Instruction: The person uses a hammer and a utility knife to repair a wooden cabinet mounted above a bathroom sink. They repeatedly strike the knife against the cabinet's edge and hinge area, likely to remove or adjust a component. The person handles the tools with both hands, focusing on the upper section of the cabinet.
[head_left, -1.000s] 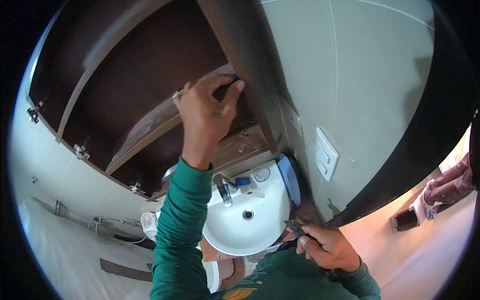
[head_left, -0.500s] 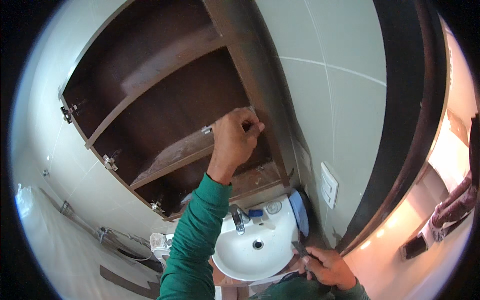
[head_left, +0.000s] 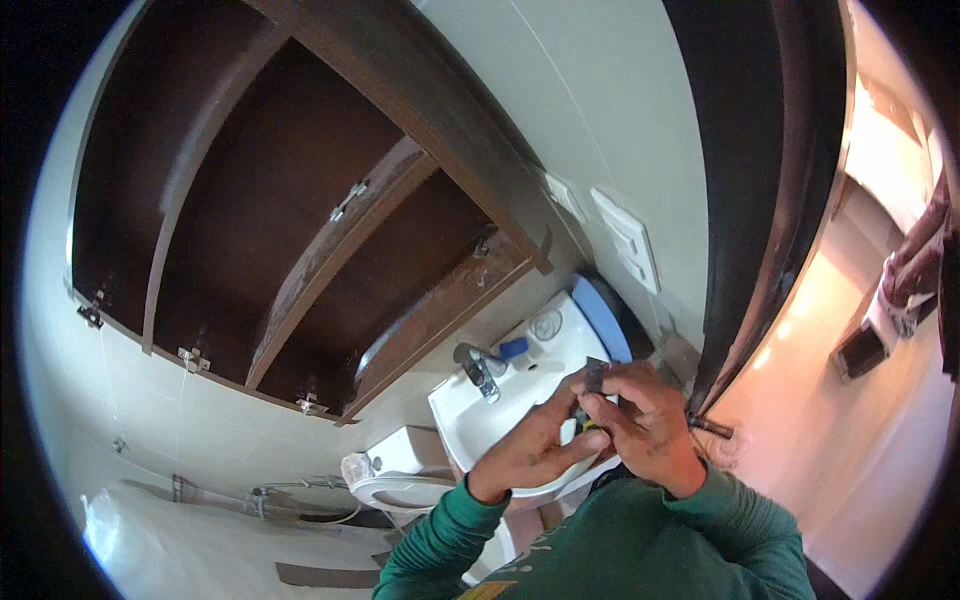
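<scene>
Both my hands meet just over the front right part of the white sink [head_left: 455, 425]. My right hand [head_left: 645, 425] is closed on a small dark flat piece [head_left: 595, 374], whose squared end sticks up past the fingers. My left hand [head_left: 535, 445] lies against it, thumb toward the right palm and fingers curled in, partly hidden. A bit of yellow-green [head_left: 588, 425] shows between the hands; what it belongs to is hidden. Beyond them, an open dark brown cabinet [head_left: 330, 60] has a small metal fitting [head_left: 348, 202] on one shelf.
Hinges [head_left: 194, 360] line the cabinet's left edge. A chrome faucet [head_left: 482, 372], a blue block [head_left: 513, 348] and a clear glass [head_left: 546, 323] are at the sink's back. A toilet [head_left: 405, 490] stands to the left. Wall switches [head_left: 625, 238] and a dark door frame [head_left: 745, 200] are at right.
My left hand has come down from the cabinet shelf to my right hand. The right hand has risen over the sink's edge with the dark piece. My view has turned.
</scene>
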